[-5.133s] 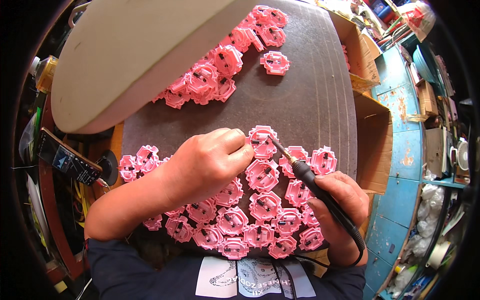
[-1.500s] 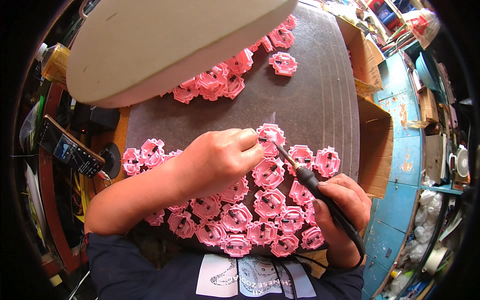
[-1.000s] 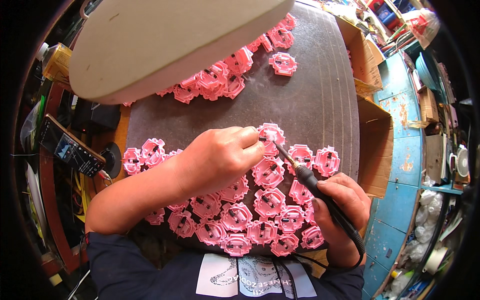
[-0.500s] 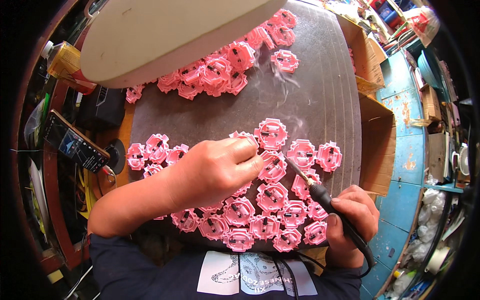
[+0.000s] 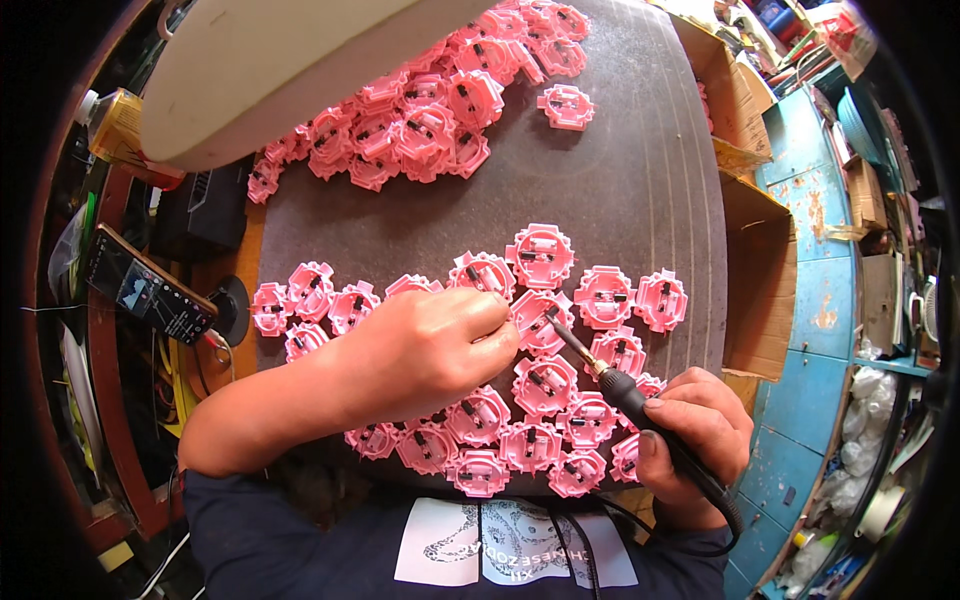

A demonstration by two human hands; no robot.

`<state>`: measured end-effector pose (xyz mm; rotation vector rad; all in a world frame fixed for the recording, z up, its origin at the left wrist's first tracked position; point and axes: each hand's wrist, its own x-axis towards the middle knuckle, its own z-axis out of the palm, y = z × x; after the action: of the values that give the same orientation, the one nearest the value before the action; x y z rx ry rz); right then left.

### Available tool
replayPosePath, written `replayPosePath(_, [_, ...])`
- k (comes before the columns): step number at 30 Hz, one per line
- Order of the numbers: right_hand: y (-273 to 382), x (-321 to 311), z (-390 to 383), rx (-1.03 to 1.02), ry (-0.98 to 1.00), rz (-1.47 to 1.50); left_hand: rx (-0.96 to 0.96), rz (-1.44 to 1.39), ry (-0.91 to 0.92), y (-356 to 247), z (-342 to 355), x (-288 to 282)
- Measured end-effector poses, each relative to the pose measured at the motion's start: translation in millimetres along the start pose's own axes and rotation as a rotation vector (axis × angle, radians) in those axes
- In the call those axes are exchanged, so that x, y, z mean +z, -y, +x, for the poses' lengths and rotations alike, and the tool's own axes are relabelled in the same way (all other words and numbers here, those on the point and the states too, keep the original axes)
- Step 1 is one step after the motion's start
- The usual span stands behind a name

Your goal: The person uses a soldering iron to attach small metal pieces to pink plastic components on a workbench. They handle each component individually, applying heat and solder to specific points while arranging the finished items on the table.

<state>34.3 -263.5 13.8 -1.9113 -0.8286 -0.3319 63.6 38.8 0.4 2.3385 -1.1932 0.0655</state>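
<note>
My right hand (image 5: 695,445) grips a soldering iron (image 5: 630,395) by its dark handle, with the tip on a pink plastic housing (image 5: 535,330) that has small black parts inside. My left hand (image 5: 450,340) is closed in a pinch just left of that housing; what its fingertips hold is too small or hidden to make out. Several similar pink housings surround my hands on the dark board, one (image 5: 540,255) just above the iron's tip and others (image 5: 478,415) below. My left wrist and forearm cover part of the group.
A pale overhead housing (image 5: 280,60) covers the upper left, near a pile of pink pieces (image 5: 420,130) on the dark worktop (image 5: 630,200). At left are a phone (image 5: 145,280) on a stand, a bottle (image 5: 120,130) and a black box (image 5: 195,210). Cardboard boxes (image 5: 760,290) line the right edge.
The iron's tip and my left hand have shifted from the top housing down to the one below it. The smoke seen half a second ago has mostly faded.
</note>
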Motion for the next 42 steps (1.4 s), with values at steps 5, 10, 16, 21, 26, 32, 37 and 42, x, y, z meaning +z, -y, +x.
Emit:
replayPosePath(5, [-1.5, 0.9, 0.2, -0.011, 0.015, 0.003, -0.006, 0.001, 0.030, -0.8, -2.3, -2.0])
replayPosePath(10, [0.6, 3.0, 1.5, -0.005, 0.015, 0.020, -0.009, -0.014, 0.028, -1.5, -2.3, -1.9])
replayPosePath(16, [-0.1, 3.6, 2.3, -0.017, 0.033, 0.009, -0.007, -0.017, 0.031, -1.2, -3.7, -1.5])
replayPosePath(21, [-0.4, 5.0, 3.4, -0.029, 0.040, 0.013, -0.010, -0.007, 0.027, -1.6, -4.5, -0.1])
replayPosePath(26, [-0.4, 5.3, 3.3, -0.031, 0.041, 0.013, -0.009, -0.012, 0.026, -1.4, -4.5, -0.3])
replayPosePath(32, [-0.4, 5.6, 3.0, -0.030, 0.045, 0.010, -0.007, -0.017, 0.008, 0.0, -2.6, 2.2])
replayPosePath(37, [1.2, 4.3, 3.1, -0.013, 0.057, 0.001, -0.002, -0.012, 0.014, 1.5, -1.3, 2.8])
replayPosePath(42, [1.7, 5.2, 3.8, -0.006, 0.038, 0.011, -0.019, 0.014, 0.003, -0.6, -2.8, 0.7])
